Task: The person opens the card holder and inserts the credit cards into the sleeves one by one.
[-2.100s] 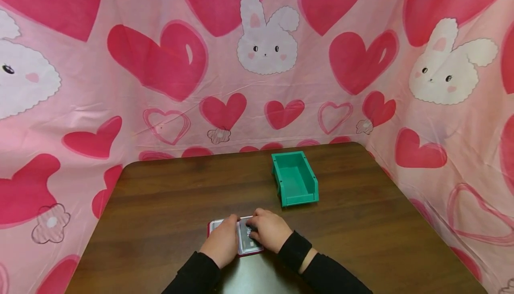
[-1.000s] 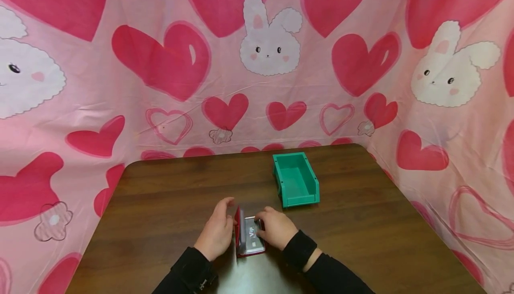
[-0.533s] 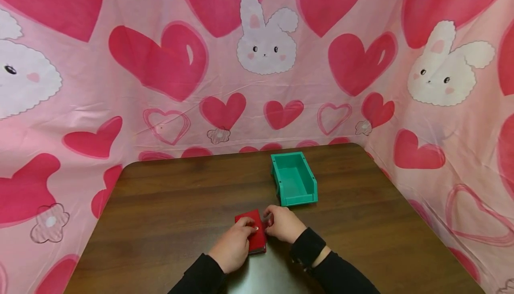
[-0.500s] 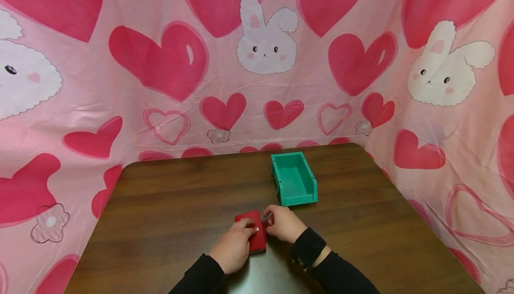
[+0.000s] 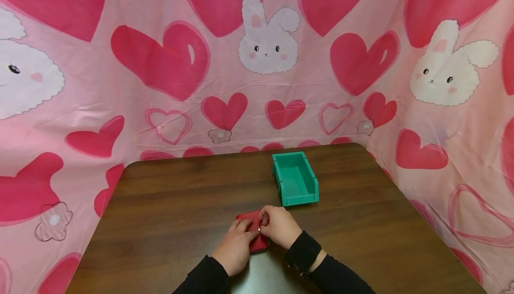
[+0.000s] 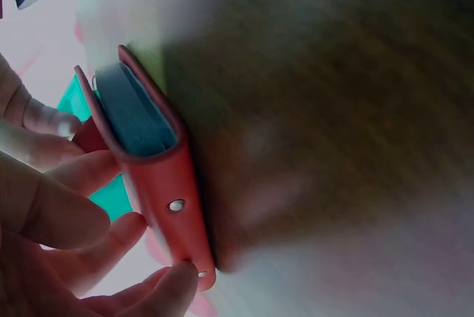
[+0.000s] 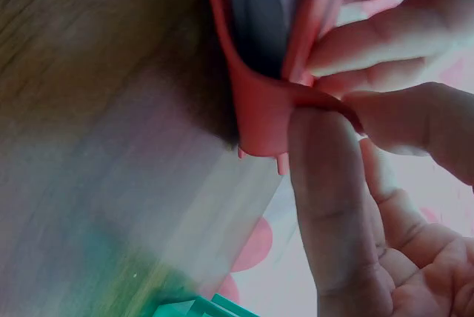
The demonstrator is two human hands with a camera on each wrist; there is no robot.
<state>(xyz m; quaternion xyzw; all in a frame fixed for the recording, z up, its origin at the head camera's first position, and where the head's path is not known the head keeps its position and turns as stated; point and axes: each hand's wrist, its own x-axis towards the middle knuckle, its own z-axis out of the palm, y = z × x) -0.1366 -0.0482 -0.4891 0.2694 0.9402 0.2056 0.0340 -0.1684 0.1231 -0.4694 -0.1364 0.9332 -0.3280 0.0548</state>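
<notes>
A red card holder [image 5: 250,219] lies folded on the wooden table, with dark card sleeves [image 6: 133,109] packed between its covers in the left wrist view. My left hand [image 5: 234,248] rests on its upper cover, fingers spread and pressing it down; one fingertip touches the spine. Around the holder's right edge, my right hand [image 5: 281,226] pinches the short closing strap [image 7: 326,99] between thumb and forefinger, bending it over the upper cover. In the head view a small metal snap shows at those fingertips. Whether the snap is fastened cannot be seen.
Behind and right of the hands stands a green plastic bin [image 5: 296,180], its low front side facing me. The brown table [image 5: 172,204] extends around the holder. Pink cloth [image 5: 176,124] printed with hearts and rabbits hangs behind and at both sides.
The card holder lay open, then my left hand folded its left cover over to the right. My right hand has since moved onto the strap and brought it over the cover.
</notes>
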